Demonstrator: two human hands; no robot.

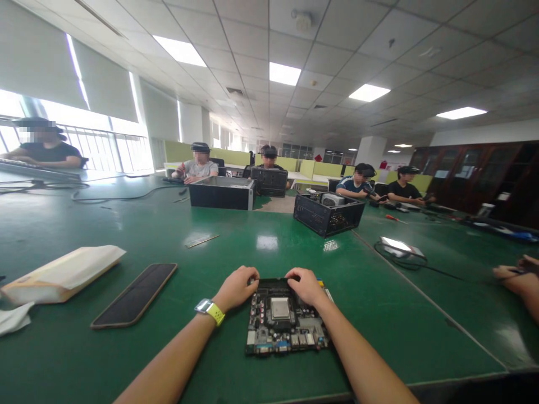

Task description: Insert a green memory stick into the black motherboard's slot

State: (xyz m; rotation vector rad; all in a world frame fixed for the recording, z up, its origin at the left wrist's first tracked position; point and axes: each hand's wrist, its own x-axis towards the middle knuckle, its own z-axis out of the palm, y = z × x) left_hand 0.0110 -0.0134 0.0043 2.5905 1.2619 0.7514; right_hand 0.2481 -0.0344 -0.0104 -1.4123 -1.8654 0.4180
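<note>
A motherboard (280, 325) lies flat on the green table, its processor (280, 308) at the middle and its port side nearest me. Along its far edge runs a dark, narrow strip (273, 283) that looks like a memory module; how it sits in the slot is hidden. My left hand (239, 287), with a yellow-strapped watch (210, 310) on the wrist, pinches at the strip's left end. At the other end, the curled fingers of my right hand (306, 285) close on it. Another thin memory module (202, 240) lies farther off, touched by neither hand.
To the left are a phone (135, 296) and a tissue pack (63, 274). Computer cases (221, 193) (327, 212) stand beyond the board. A cabled device (400, 248) lies right, near another person's hand (520, 280). Several people sit around the table.
</note>
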